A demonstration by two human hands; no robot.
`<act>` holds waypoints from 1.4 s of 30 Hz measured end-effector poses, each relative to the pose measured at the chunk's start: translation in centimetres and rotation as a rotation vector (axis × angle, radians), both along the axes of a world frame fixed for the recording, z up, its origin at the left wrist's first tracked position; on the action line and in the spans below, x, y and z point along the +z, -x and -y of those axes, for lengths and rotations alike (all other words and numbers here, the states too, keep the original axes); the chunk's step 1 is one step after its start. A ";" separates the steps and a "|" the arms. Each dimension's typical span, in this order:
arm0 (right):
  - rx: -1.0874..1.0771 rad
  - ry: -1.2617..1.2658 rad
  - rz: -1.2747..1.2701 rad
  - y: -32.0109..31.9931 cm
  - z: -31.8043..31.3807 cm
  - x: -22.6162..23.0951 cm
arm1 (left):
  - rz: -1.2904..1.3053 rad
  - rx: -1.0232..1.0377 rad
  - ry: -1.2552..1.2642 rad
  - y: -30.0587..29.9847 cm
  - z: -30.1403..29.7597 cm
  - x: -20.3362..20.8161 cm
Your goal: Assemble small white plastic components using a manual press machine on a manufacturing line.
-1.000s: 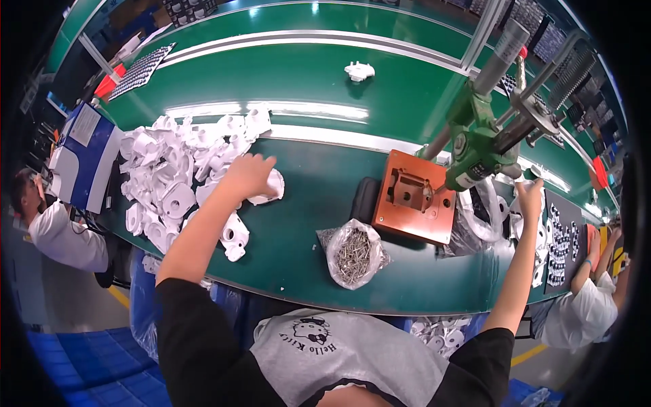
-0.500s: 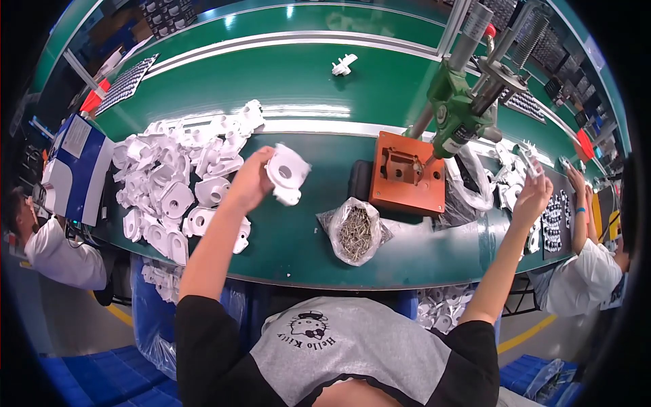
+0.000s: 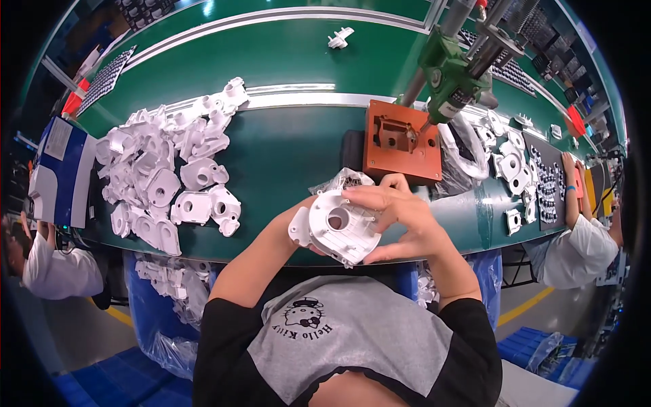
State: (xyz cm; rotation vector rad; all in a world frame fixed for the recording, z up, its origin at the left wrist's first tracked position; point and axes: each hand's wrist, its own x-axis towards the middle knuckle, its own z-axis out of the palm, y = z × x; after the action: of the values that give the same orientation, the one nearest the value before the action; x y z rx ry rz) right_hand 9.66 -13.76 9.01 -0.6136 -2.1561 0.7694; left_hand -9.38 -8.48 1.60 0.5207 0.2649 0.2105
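Note:
A white plastic housing point(image 3: 339, 227) with a round central hole is held in front of my chest, above the near edge of the bench. My left hand point(image 3: 302, 209) grips it from the left and beneath; most of its fingers are hidden behind the part. On the other side my right hand point(image 3: 407, 220) spans the housing, index finger at its upper rim and thumb at its lower right edge. Just beyond my hands lies a clear bag point(image 3: 349, 179) of small metal pins, partly covered by them.
Many white housings point(image 3: 159, 159) are heaped at the left. An orange fixture block point(image 3: 400, 159) sits under a green press point(image 3: 447, 74). More white parts point(image 3: 512, 166) lie at the right, near a co-worker's hand point(image 3: 568, 163). A blue-and-white box point(image 3: 61, 169) stands far left.
My left hand has brought the housing right and toward my chest. My right hand has come back from the right-hand pile, where it held a white part, and now grasps the housing.

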 end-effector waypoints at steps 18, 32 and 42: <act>-0.127 -0.013 -0.058 0.7 0.8 -3.2 | 0.036 0.063 0.295 2.2 0.0 -3.1; -0.116 0.008 -0.006 0.8 0.9 -4.6 | -0.013 0.232 0.261 1.3 0.4 -2.3; -0.515 -0.070 -0.103 1.2 0.5 -5.6 | 0.020 0.897 -0.051 -2.0 3.1 1.1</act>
State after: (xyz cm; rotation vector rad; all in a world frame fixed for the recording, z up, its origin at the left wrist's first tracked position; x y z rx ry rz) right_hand 8.49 -14.26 3.42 -1.0138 -1.8054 0.4319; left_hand -7.39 -11.58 2.68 0.4205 0.4638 1.0949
